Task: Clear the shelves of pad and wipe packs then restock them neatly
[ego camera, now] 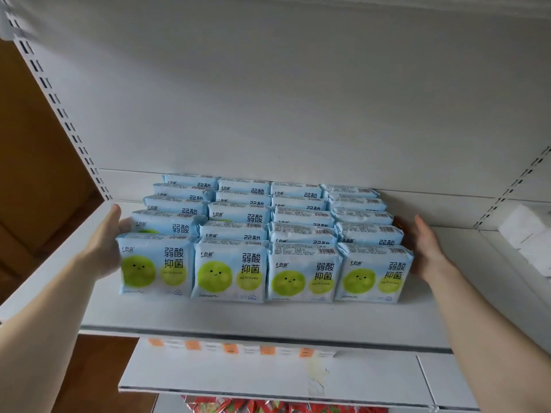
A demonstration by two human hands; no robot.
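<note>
The pad packs [235,231] are light blue and soft. Each one has a round green smiley face, a smaller green circle and big black letters on the front. The tops have small print and bar codes.

They stand up on the white shelf [268,317], packed close in one block. There are four packs side by side, and each line goes back behind its front pack toward the back wall [298,99]. All the fronts face me. The front row shows its whole face. The rows behind show only their tops and a bit of the letters.

My left hand [110,242] is flat on the left side of the block, fingers straight, pressing the front packs there. My right hand [429,248] is flat too, fingers straight and together, right by the right side of the block. I cannot tell if it really touches.

There is a strip of bare shelf in front of the packs, up to the front edge. There is a little room on the left and more room on the right. The last row is near the back wall.

Farther right sit some white packs [524,231]. Below the shelf's front edge are orange price tags [229,348], and under them red packs [268,408].
</note>
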